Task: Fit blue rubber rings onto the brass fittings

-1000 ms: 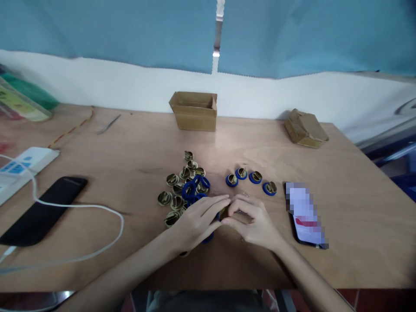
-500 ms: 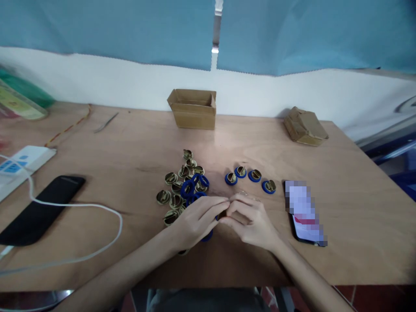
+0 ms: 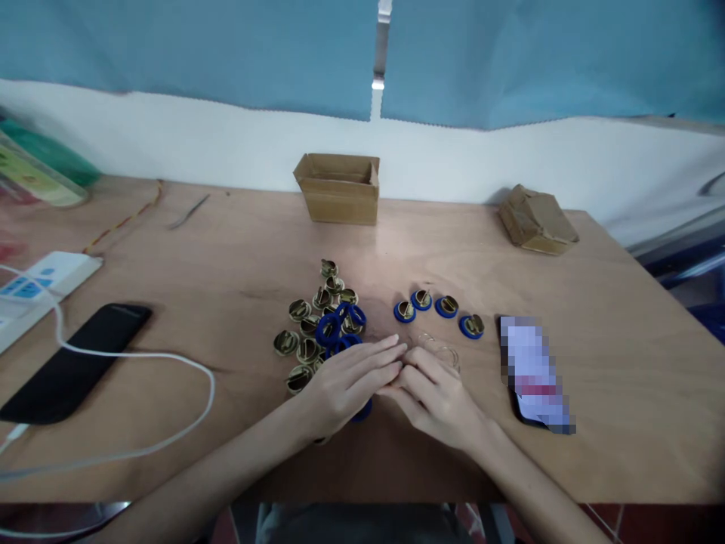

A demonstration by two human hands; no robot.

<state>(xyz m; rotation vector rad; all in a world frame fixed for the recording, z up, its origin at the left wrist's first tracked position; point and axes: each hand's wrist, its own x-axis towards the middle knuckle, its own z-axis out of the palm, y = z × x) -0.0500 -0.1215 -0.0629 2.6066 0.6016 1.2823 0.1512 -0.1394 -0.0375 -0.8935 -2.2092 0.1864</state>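
Note:
My left hand and my right hand meet fingertip to fingertip low over the wooden table, pinching a small part that their fingers hide. A blue ring peeks out under my left palm. Just beyond my left hand lies a heap of brass caps mixed with blue rings. Several brass caps fitted into blue rings stand in a row beyond my right hand. Some clear rings lie by my right knuckles.
A phone with a lit screen lies right of my right hand. At the left are a black phone, a white cable and a power strip. An open cardboard box and a closed brown packet sit at the back.
My hands have stayed together in the same spot. The right fingers have lowered and flattened a little, so the brass piece seen between them earlier is now hidden.

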